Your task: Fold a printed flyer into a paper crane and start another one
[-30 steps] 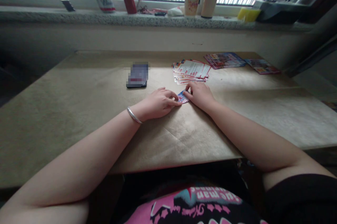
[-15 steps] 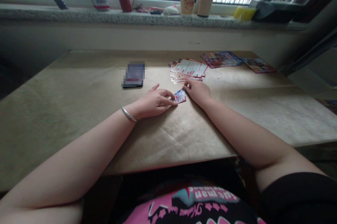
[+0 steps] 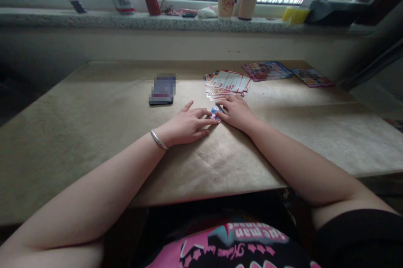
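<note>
A small colourful folded leaflet (image 3: 215,112) lies on the brown-paper table top (image 3: 94,125), mostly covered by my fingers. My left hand (image 3: 187,124), with a silver bracelet on the wrist, presses on its left side, fingers fairly straight. My right hand (image 3: 236,110) lies curled over its right side, fingertips pinching its edge. Just beyond my right hand sits a fanned stack of red-and-white leaflets (image 3: 227,83).
A dark phone (image 3: 162,89) lies left of the stack. Two more piles of colourful leaflets (image 3: 267,70) (image 3: 312,77) sit at the far right. The window sill (image 3: 94,20) behind carries a red can, a cup, a tube and a yellow sponge.
Both hands have closed in over the small leaflet, which shows less than before. My left fingers have stretched out flatter on it.
</note>
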Available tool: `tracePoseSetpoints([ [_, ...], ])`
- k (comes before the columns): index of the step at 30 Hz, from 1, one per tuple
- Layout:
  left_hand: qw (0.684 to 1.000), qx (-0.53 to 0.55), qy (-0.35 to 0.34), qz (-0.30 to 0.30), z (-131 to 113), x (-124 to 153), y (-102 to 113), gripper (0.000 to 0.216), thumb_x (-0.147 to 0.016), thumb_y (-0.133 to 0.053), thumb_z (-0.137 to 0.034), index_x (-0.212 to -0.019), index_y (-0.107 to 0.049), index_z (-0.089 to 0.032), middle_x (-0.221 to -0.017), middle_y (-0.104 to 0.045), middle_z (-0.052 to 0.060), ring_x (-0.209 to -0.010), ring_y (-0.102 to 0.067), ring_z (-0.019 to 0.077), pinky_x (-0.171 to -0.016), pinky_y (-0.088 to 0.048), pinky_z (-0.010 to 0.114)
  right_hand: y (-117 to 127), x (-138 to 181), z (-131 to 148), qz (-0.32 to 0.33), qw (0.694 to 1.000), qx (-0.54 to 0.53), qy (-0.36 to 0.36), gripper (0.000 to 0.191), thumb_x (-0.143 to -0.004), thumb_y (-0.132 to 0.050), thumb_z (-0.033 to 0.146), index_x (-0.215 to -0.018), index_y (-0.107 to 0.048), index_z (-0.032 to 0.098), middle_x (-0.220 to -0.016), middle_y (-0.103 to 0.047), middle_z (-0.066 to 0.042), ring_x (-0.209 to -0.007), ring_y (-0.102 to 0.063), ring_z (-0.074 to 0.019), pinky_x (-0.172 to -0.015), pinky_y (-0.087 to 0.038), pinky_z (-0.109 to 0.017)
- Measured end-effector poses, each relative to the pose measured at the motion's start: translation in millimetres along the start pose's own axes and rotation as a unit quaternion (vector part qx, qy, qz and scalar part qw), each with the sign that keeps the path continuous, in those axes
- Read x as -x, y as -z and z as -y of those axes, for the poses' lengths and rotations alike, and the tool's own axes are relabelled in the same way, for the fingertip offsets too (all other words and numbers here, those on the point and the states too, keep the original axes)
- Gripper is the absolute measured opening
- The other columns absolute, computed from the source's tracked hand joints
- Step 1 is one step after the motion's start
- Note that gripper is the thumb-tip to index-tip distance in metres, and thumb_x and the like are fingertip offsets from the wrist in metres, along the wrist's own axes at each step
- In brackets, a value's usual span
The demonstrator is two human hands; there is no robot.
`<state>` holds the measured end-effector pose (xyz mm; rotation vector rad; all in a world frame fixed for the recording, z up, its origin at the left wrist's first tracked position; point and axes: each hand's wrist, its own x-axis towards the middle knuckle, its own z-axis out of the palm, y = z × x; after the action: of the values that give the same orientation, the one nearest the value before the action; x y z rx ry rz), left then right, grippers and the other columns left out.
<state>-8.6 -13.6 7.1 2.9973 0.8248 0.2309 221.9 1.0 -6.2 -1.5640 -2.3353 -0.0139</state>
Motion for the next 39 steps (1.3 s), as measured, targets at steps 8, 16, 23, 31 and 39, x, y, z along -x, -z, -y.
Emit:
tracePoseSetpoints([
  [8, 0.999, -0.018, -0.04, -0.018, 0, -1, 6, 0.041, -0.096, -0.049, -0.03, -0.135, -0.058, -0.027, -0.135, -0.056, 0.013, -0.118, -0.057, 0.025, -0.103, -0.042, 0.044, 0, -1, -5, 0.021, 1.0, -0.006, 0.001, 0.035, -0.091, -0.056, 0.037, -0.121, -0.068, 0.024, -0.117, -0.061, -0.011, -0.115, -0.048, -0.0287, -0.103, -0.038, -0.041],
  [16, 0.997, -0.069, -0.036, 0.004, -9, -4, 8, 0.044, -0.092, -0.05, -0.029, -0.136, -0.057, -0.026, -0.131, -0.055, 0.015, -0.115, -0.056, 0.0274, -0.102, -0.041, 0.045, 6, 1, -5, 0.027, 0.999, 0.022, 0.027, 0.038, -0.093, -0.052, 0.036, -0.125, -0.066, 0.022, -0.119, -0.062, -0.012, -0.116, -0.05, -0.0293, -0.102, -0.039, -0.042],
  [23, 0.999, -0.026, -0.022, 0.035, -9, -4, 15, 0.05, -0.086, -0.054, -0.024, -0.136, -0.056, -0.026, -0.135, -0.051, 0.014, -0.118, -0.055, 0.0283, -0.104, -0.042, 0.044, 10, 1, -10, 0.046, 0.998, 0.022, 0.049, 0.04, -0.092, -0.054, 0.038, -0.127, -0.065, 0.023, -0.121, -0.063, -0.011, -0.116, -0.051, -0.0295, -0.101, -0.039, -0.042],
  [31, 0.999, -0.01, -0.039, -0.023, -2, -2, 4, 0.043, -0.088, -0.053, -0.02, -0.13, -0.061, -0.025, -0.132, -0.056, 0.013, -0.119, -0.056, 0.0269, -0.104, -0.045, 0.043, 6, 5, -13, 0.042, 0.996, -0.019, 0.073, 0.047, -0.092, -0.053, 0.044, -0.132, -0.062, 0.021, -0.12, -0.062, -0.012, -0.111, -0.055, -0.029, -0.099, -0.042, -0.043],
  [39, 0.994, 0.009, -0.023, -0.108, 9, -5, -8, 0.029, -0.094, -0.049, -0.022, -0.114, -0.07, -0.025, -0.118, -0.07, 0.006, -0.104, -0.065, 0.0205, -0.095, -0.05, 0.039, 2, 5, -17, 0.009, 0.997, -0.053, 0.058, 0.049, -0.082, -0.063, 0.055, -0.12, -0.069, 0.023, -0.115, -0.064, -0.011, -0.109, -0.058, -0.0295, -0.096, -0.045, -0.043],
])
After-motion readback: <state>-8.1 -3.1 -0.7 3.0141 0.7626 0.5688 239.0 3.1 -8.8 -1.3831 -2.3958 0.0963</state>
